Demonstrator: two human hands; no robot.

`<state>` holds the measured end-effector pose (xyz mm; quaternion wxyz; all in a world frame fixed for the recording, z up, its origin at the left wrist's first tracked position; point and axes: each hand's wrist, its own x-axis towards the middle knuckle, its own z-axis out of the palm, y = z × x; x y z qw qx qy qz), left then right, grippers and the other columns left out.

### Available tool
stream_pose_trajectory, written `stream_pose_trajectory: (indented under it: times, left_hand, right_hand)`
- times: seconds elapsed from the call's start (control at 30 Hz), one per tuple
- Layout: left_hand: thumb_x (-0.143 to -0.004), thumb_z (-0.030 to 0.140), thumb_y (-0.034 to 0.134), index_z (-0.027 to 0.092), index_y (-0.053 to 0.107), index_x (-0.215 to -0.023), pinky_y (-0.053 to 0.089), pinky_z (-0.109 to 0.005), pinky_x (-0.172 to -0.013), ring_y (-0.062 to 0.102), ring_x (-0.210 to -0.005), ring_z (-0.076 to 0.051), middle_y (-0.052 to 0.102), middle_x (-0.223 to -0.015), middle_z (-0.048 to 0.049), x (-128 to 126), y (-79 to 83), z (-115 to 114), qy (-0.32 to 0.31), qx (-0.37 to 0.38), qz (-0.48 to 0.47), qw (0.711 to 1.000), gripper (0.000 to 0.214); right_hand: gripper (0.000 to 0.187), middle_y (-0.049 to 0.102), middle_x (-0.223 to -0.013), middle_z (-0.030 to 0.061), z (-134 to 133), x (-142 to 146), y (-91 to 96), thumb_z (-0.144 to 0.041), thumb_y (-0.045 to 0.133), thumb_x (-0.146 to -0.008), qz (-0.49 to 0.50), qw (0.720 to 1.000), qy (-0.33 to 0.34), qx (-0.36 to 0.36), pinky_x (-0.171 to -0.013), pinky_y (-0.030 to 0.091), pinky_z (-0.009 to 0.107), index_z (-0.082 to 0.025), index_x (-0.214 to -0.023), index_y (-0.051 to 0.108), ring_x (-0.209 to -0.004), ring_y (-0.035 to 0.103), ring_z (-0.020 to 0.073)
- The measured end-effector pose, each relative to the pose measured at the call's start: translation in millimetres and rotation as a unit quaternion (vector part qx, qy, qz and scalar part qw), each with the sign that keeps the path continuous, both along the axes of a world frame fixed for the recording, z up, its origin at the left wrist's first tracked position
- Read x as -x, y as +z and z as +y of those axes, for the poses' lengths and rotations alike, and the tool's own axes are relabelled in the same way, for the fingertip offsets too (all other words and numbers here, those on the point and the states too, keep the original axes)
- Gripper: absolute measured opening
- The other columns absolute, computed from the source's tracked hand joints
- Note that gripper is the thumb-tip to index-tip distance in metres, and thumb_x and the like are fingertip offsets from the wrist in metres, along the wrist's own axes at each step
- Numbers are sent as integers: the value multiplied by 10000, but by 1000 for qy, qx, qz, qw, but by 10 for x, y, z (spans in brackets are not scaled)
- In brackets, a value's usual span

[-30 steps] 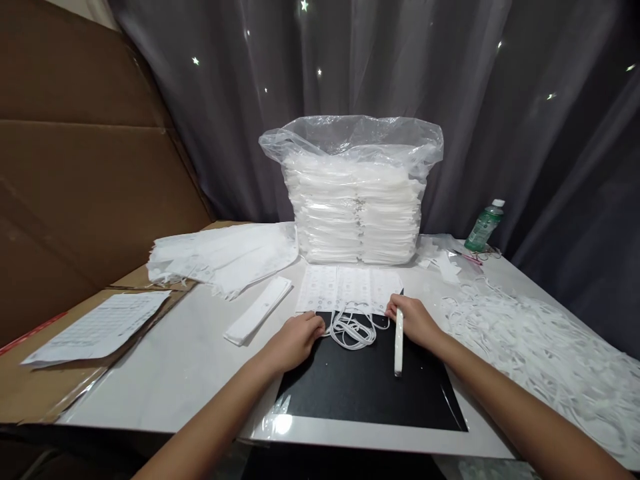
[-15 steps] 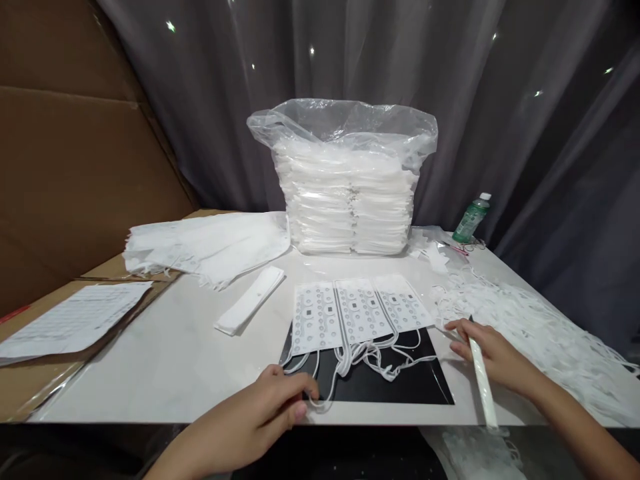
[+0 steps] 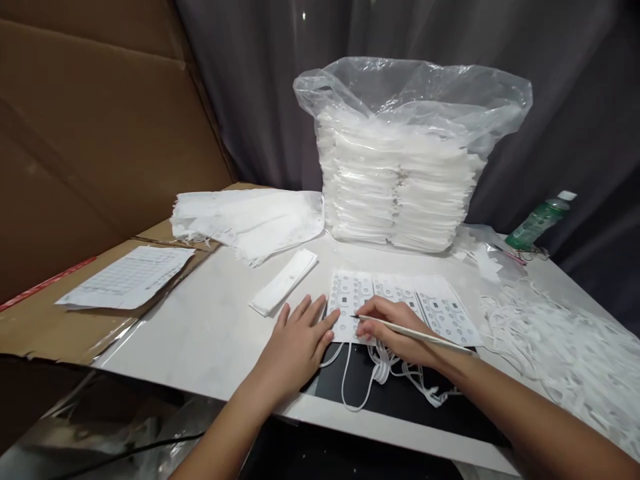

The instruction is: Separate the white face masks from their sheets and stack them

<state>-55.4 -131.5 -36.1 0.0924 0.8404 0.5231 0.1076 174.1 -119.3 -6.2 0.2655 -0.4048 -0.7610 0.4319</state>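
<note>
A white sheet (image 3: 447, 313) printed with grey rings and small dark squares lies in panels on a black mat (image 3: 400, 387). White cords (image 3: 383, 370) hang from its near edge over the mat. My left hand (image 3: 303, 343) is open, palm down with fingers spread, at the sheet's left edge. My right hand (image 3: 395, 327) grips a slim, white-wrapped tool (image 3: 420, 333) with a dark pointed tip. That tip is over the left panel, and I cannot tell whether it touches. The tool's exact kind is unclear.
A large clear bag (image 3: 400, 180) of stacked white pieces stands behind. Loose white strips (image 3: 565, 353) pile up on the right, below a green bottle (image 3: 540, 220). Leftward lie a folded white strip (image 3: 284, 281), a fanned white stack (image 3: 250, 217) and a paper (image 3: 127, 277) on cardboard.
My left hand has let go of the cord and spread out at the sheet's left edge. My right hand has brought the tool leftward over the sheet. The view has shifted.
</note>
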Motion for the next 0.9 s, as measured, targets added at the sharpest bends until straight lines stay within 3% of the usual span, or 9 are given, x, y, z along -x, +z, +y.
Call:
stream_pose_trajectory:
  times: [0.1,0.23,0.33,0.43,0.53,0.6,0.67,0.77,0.9]
  left_hand:
    - [-907,368,496,245,610,-1146,442,-467,-892,528,-1069,-298,587,-1166,-102,-46,-4,-141,-6,-30,-45,999,292]
    - [-904,256,478,211,595,-857,458,-404,-742,537,-860,-251,586,-928,-73,-101,-41,-274,-23,-26,-74,997,134]
    - [-916,179,399,208,570,-820,465,-387,-784,525,-917,-240,571,-973,-77,-22,103,-234,-63,33,-110,991,198]
    - [-947,234,402,216,556,-812,470,-314,-877,502,-1072,-207,553,-1095,-57,183,402,-136,-175,186,-156,954,206]
    - [-959,253,394,204,559,-741,421,-313,-985,494,-1130,-201,573,-1112,-43,351,593,-57,-226,240,-172,928,278]
    - [-970,259,371,213,608,-812,406,-321,-1009,512,-1130,-200,595,-1126,-41,358,568,-26,-210,211,-176,938,288]
    - [-980,272,354,225,624,-1004,436,-318,-979,547,-1103,-195,617,-1140,-46,280,445,-7,-164,151,-169,960,276]
    - [-975,290,394,235,558,-1239,400,-407,-1039,548,-1165,-219,617,-1237,-55,109,219,8,-146,56,-109,982,316]
    - [-946,273,460,265,555,-1287,304,-569,-1078,479,-1274,-283,600,-1303,-35,37,76,7,-180,-13,-11,984,354]
  right_hand:
    - [280,693,-916,44,64,44,-119,-432,374,-974,-42,999,-6,-19,-703,466,308,-242,-1135,503,-825,642,193]
    - [237,612,-781,54,-121,-82,-107,-395,438,-948,-145,976,73,-145,-666,429,317,-219,-814,523,-746,561,202]
    - [183,585,-735,32,-313,-204,-4,-296,537,-906,-225,946,150,-179,-664,401,322,-223,-749,478,-703,513,188]
    - [206,580,-733,7,-420,-363,106,-162,471,-919,-202,959,151,-130,-712,403,300,-219,-725,432,-709,511,153]
    - [201,615,-795,-5,-454,-518,213,-169,495,-896,-127,987,102,-3,-690,420,245,-220,-739,379,-726,547,123]
    - [188,658,-897,-1,-483,-565,285,-174,539,-866,-119,986,99,62,-707,432,233,-220,-757,393,-812,596,130]
    - [136,676,-1003,3,-536,-550,361,-186,589,-837,-135,980,122,79,-734,442,238,-224,-800,463,-909,624,158]
    - [176,683,-987,5,-606,-461,495,-249,649,-812,-161,981,100,31,-696,451,251,-262,-957,549,-858,642,187]
    - [305,660,-841,22,-465,-336,571,-432,639,-833,-162,986,29,-9,-565,422,244,-233,-1029,516,-670,602,171]
